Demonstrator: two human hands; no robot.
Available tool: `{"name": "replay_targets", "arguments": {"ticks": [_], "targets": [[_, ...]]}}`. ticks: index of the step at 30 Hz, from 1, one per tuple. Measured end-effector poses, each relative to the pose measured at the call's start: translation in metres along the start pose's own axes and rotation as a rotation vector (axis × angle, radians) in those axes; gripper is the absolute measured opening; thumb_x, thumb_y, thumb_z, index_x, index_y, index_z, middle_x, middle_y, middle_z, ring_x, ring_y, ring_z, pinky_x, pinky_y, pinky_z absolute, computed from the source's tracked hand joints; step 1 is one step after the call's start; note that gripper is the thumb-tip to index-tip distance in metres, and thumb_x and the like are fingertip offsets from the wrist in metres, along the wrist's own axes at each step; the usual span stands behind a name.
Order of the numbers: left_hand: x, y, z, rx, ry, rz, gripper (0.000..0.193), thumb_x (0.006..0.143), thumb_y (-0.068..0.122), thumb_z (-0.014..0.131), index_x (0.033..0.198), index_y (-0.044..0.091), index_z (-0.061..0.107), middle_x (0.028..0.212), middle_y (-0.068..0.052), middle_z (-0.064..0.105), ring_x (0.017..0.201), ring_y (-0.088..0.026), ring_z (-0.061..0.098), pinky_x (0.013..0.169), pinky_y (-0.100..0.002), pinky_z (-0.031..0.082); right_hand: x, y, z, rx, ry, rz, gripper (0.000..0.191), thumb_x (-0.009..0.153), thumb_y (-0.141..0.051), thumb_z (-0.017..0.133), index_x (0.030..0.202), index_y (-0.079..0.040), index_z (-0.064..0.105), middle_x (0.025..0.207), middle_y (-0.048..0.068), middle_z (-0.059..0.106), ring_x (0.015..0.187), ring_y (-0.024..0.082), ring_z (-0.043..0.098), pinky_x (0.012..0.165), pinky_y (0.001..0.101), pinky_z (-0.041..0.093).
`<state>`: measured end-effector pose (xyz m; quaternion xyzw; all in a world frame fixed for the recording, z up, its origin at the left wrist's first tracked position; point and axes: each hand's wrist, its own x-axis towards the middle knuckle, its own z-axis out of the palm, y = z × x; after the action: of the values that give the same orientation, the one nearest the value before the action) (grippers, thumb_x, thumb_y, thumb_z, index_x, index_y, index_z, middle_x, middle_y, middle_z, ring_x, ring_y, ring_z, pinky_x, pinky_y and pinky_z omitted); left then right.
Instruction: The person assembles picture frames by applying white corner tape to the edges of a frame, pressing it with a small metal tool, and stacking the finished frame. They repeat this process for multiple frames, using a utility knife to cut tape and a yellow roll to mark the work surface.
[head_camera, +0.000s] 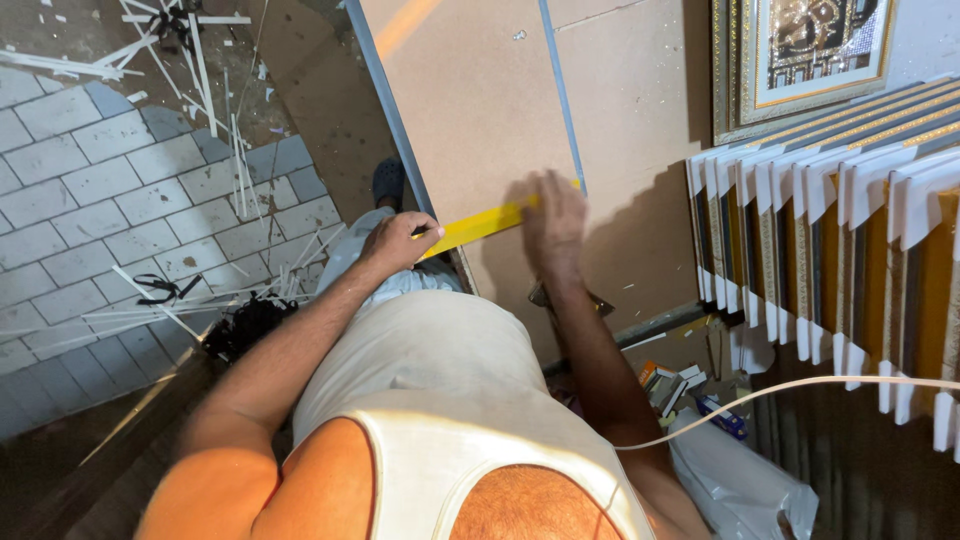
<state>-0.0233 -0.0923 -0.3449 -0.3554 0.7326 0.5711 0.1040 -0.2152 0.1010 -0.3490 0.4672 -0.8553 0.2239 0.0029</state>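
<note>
Nearest the camera is the person's torso in a sleeveless white top, with both bare arms extended forward. A thin white cord (800, 385) crosses in front of the right arm.

The left hand (398, 240) is closed around the near end of a yellow ruler (478, 226). Its grip is tight, fingers curled over the ruler's end at the left edge of the board. The right hand (555, 225) lies flat on the ruler's far end, fingers spread and pressing down. Its grip is open; it grasps nothing and only bears on the ruler and the surface beneath.

The ruler lies flat across a large brown board (480, 110), running from the board's left edge to a blue-grey strip (562, 95) that runs lengthwise along the board. The board rests on the counter, whose metal edge (390, 120) shows along the left side.

Below the right forearm, at the counter's near end, lie small boxes and packets (675, 385) and a white plastic bag (740, 485).

To the right, a row of picture-frame mouldings with white corner protectors (830, 250) stands on edge, closely packed. Beyond them, a gold-framed picture (800, 50) stands against the wall.

To the left, the grey paved floor (90, 190) carries scattered white offcut strips (180, 40) and black scraps (245, 325). One dark shoe (388, 182) shows just beside the counter edge.
</note>
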Motion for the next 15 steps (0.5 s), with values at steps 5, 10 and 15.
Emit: {"name": "replay_targets", "arguments": {"ticks": [5, 10, 15], "targets": [[0.012, 0.0, -0.012, 0.025, 0.017, 0.098, 0.026, 0.093, 0.035, 0.069, 0.098, 0.01, 0.075, 0.078, -0.004, 0.074, 0.048, -0.015, 0.067, 0.053, -0.033, 0.054, -0.01, -0.055, 0.029, 0.02, -0.423, -0.517, 0.084, 0.093, -0.048, 0.067, 0.153, 0.005, 0.04, 0.162, 0.021, 0.038, 0.152, 0.034, 0.033, 0.126, 0.0504, 0.025], [0.022, -0.001, -0.032, 0.009, -0.006, 0.025, 0.026, 0.093, 0.035, 0.069, 0.098, 0.01, 0.076, 0.076, -0.005, 0.074, 0.049, -0.016, 0.066, 0.053, -0.034, 0.055, 0.004, -0.017, 0.033, -0.094, -0.5, -0.319, 0.093, 0.096, -0.058, 0.059, 0.157, 0.005, 0.028, 0.166, 0.023, 0.026, 0.156, 0.035, 0.022, 0.127, 0.0486, 0.017], [0.03, 0.003, -0.046, 0.025, 0.02, 0.169, 0.025, 0.093, 0.034, 0.071, 0.095, 0.01, 0.077, 0.075, -0.005, 0.075, 0.054, -0.014, 0.068, 0.056, -0.033, 0.055, 0.036, 0.072, -0.008, -0.233, -0.472, 0.162, 0.099, 0.099, -0.056, 0.058, 0.163, 0.007, 0.018, 0.169, 0.028, 0.013, 0.158, 0.037, 0.013, 0.128, 0.0483, 0.011]]}}
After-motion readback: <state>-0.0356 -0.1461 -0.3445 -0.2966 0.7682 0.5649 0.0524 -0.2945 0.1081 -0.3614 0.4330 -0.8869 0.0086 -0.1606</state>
